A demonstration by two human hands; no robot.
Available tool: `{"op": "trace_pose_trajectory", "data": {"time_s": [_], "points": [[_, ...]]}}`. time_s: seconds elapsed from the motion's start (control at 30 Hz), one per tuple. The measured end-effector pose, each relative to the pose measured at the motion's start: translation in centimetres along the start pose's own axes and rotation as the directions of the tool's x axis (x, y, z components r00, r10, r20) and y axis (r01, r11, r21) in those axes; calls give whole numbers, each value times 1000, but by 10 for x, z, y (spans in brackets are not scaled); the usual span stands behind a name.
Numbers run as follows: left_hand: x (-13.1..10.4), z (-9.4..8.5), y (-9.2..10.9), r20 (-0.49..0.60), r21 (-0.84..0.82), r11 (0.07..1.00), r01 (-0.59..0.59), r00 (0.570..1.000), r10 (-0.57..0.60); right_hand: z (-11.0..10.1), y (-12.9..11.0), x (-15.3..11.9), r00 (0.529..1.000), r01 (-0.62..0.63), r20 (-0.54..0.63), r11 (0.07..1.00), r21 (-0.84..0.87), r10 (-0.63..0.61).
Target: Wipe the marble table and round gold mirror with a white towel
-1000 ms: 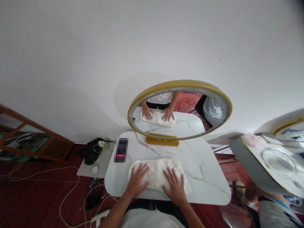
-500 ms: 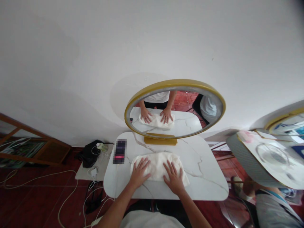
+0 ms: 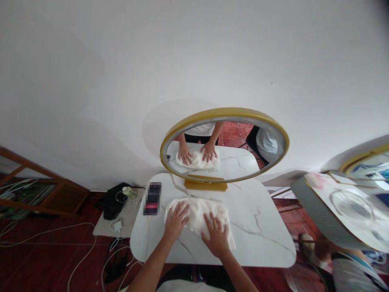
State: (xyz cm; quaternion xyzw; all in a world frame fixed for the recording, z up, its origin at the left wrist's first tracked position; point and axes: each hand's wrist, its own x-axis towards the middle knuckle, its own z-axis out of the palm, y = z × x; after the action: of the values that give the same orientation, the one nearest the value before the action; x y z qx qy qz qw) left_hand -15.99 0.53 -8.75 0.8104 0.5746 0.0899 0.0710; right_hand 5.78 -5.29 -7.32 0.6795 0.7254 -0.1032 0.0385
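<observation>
A folded white cloth (image 3: pixel 197 213) lies on the white marble-patterned table (image 3: pixel 258 243), wrinkled between my hands. My left hand (image 3: pixel 176 222) rests flat on the cloth's left part, fingers stretched out. On the right part, my right hand (image 3: pixel 216 237) presses down with its fingers spread. Neither hand grips the cloth. Both hands and the cloth also show as reflections in the oval mirror (image 3: pixel 243 134) behind them.
The mirror's gold base (image 3: pixel 206 185) stands at the table's back edge. A dark, blurred-out phone-like thing (image 3: pixel 152 198) lies at the left. Cables and a small bottle (image 3: pixel 129 192) sit on a low stand. A second table (image 3: pixel 349 207) and a person's leg (image 3: pixel 349 269) are at the right.
My right hand has slid left toward my left hand. The cloth's right end has shifted left with it, and more wrinkles show. The view has shifted slightly.
</observation>
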Motion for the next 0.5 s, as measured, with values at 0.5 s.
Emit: {"op": "trace_pose_trajectory", "data": {"time_s": [0.5], "points": [[97,-27,-40,176,43,946,320,930,-323,8,-105,24,914,248,240,918,309,-328]]}}
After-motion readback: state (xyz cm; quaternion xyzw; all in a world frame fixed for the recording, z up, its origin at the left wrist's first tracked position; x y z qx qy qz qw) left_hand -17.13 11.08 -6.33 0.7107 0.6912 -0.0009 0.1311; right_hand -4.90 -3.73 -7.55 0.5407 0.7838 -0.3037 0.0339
